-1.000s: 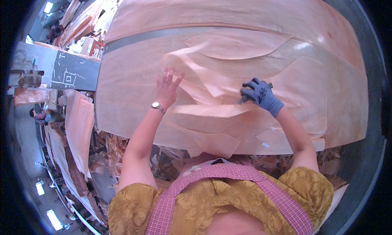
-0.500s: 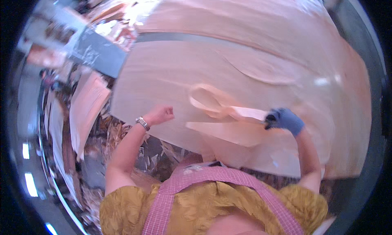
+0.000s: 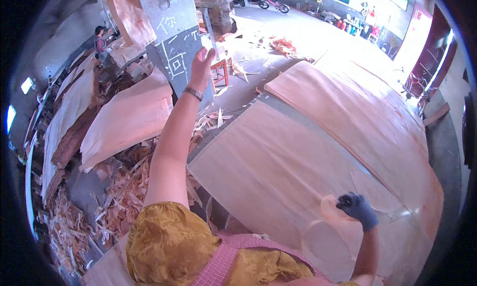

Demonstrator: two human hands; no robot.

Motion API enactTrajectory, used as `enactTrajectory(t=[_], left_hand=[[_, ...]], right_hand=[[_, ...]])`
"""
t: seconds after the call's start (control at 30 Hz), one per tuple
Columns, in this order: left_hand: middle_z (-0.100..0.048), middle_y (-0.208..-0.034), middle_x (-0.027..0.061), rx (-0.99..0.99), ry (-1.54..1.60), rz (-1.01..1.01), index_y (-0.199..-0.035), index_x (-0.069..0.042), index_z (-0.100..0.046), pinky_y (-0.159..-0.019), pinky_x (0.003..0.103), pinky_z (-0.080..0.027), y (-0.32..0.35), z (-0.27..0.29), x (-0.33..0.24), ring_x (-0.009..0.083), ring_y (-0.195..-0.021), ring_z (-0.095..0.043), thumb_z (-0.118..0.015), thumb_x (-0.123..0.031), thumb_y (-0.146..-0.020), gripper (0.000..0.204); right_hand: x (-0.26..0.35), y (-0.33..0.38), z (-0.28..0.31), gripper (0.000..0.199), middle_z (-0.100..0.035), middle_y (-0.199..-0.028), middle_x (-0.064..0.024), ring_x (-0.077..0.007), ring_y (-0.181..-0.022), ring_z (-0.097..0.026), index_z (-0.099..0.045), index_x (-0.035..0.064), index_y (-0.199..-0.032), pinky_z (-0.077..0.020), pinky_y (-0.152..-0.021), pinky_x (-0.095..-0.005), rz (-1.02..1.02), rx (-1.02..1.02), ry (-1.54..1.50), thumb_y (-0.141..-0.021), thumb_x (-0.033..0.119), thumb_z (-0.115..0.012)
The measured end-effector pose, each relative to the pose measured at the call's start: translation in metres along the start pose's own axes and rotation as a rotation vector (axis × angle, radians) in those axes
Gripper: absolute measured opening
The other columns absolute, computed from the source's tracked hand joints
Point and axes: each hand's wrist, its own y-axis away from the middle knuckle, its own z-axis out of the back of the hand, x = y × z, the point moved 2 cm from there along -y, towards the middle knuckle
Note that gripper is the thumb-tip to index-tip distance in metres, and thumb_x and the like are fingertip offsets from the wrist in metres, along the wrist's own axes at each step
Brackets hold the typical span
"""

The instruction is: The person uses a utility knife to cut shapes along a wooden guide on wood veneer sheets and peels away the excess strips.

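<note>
At four o'clock, grips a curled strip point(image 3: 329, 209) of thin, pale peach wood veneer with the right hand point(image 3: 357, 210), closed narrow inside a blue-grey glove with darker fingertips. Cannot tell which fingers pinch the strip. Holds the left hand point(image 3: 200, 69) up toward eleven o'clock, bare, fingers loosely extended with a gap beside the thumb, well apart from the strip; wears a linked metal band point(image 3: 193, 93) at that wrist. Leans over a broad sheet point(image 3: 268, 151) of the same veneer, matte, faintly rippled and straight along the edge, reaching from the middle toward four o'clock beneath the strip. Beyond a narrow grey gap, toward two o'clock, faces a second spread of layered sheets point(image 3: 343, 112), crisp at the near edge. At nine o'clock, has a slanting stack point(image 3: 131, 122) of smooth pinkish sheets with uneven, layered edges; at eight, a tangle of splintery wood shreds point(image 3: 124, 204), ragged and curling. Toward eleven, behind the left hand, has a square-sided pillar point(image 3: 171, 47), pale above and dark grey below, chalked with white lines.
</note>
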Motion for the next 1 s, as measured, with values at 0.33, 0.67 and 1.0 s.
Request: enactTrajectory(t=[0.33,0.67,1.0], left_hand=[[-0.067,-0.083,0.0001,0.37,0.087,0.299,-0.089,-0.004,-0.07,-0.074,0.023,-0.047,-0.005,0.045,-0.006,0.0071,-0.077,-0.059,-0.07,-0.018,-0.091,0.014],[-0.065,-0.093,-0.0002,0.692,0.229,0.731,-0.118,-0.001,-0.06,-0.074,0.021,-0.047,0.157,0.142,0.074,0.0056,-0.079,-0.057,-0.073,-0.023,-0.088,0.039],[-0.052,-0.137,0.0147,0.671,0.507,0.604,-0.134,0.0,-0.05,-0.108,0.039,-0.036,0.123,0.093,0.005,0.0246,-0.127,-0.049,-0.046,-0.046,-0.101,0.057]], right_hand=[[0.241,-0.354,0.015,0.02,-0.063,-0.083,-0.02,-0.0397,-0.072,-0.061,-0.063,0.0049,-0.099,-0.0484,-0.063,-0.0452,0.595,-0.4,-0.014,-0.093,0.024,-0.061],[0.384,-0.484,-0.01,0.014,-0.062,-0.075,-0.0182,-0.0274,-0.065,-0.061,-0.056,0.0026,-0.091,-0.0469,-0.061,-0.0401,0.34,-0.95,-0.882,-0.09,0.014,-0.063],[0.304,-0.373,-0.085,0.016,-0.063,-0.069,-0.0128,-0.0222,-0.062,-0.066,-0.058,0.0023,-0.087,-0.0508,-0.059,-0.0335,0.212,-0.509,-0.925,-0.09,0.016,-0.065]])
